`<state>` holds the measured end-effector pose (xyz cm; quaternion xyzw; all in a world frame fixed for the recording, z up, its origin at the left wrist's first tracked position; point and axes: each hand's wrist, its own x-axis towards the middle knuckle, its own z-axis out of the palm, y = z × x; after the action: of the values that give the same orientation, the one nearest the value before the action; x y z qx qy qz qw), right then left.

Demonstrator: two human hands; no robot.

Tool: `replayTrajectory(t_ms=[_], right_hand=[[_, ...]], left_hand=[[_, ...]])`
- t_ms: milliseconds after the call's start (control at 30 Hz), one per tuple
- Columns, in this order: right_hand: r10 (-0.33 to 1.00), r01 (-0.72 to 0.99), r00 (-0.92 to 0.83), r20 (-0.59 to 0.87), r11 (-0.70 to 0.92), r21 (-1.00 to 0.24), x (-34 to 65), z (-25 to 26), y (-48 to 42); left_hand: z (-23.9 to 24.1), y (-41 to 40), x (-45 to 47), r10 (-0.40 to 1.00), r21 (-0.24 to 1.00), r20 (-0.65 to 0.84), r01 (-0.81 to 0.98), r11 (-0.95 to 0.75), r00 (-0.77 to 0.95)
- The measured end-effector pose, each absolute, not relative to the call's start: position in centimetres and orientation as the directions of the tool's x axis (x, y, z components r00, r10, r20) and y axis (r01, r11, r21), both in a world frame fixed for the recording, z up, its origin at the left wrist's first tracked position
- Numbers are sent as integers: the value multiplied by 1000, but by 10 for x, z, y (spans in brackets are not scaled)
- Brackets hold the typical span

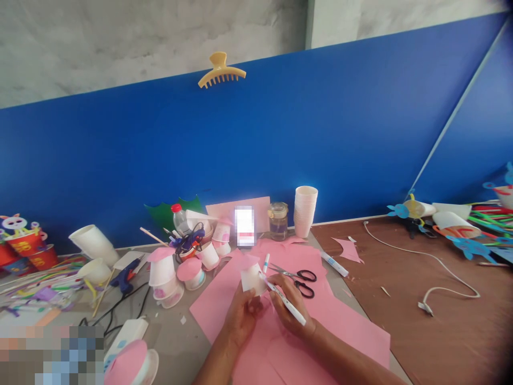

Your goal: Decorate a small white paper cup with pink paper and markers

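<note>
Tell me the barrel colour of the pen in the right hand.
Mostly white; the pen in the right hand shows in the head view.

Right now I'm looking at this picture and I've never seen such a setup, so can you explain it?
There's no machine here, just a person working bare-handed. The picture comes from a camera worn on the head, looking forward and down. The left hand holds a white cup with a pink top; the right hand holds a white marker, its tip at the cup. Beneath them, pink paper covers part of the grey table, with black-handled scissors on it. Beyond stand a stack of white cups and a jar; more pink-topped cups are to the left.
</note>
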<state>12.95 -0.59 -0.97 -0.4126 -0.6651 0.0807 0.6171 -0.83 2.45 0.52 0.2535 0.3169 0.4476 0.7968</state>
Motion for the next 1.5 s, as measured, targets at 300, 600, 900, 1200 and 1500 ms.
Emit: replayTrajectory(t_ms=[300, 600, 900, 1200, 1500], right_hand=[[663, 437, 108, 741, 637, -634, 130, -10, -5], [627, 474, 89, 774, 657, -586, 127, -10, -6], [591, 488, 49, 805, 689, -535, 125, -5, -10], [635, 473, 78, 769, 656, -589, 128, -10, -6], [652, 466, 106, 750, 634, -617, 127, -12, -5]], left_hand=[[1, 26, -9, 874, 688, -260, -556, 466, 411], [6, 25, -9, 871, 685, -287, -550, 478, 400], [1, 27, -9, 864, 669, -287, -559, 490, 413], [5, 26, -9, 870, 682, -277, -554, 477, 408], [6, 26, -9, 862, 682, -272, -546, 487, 428]])
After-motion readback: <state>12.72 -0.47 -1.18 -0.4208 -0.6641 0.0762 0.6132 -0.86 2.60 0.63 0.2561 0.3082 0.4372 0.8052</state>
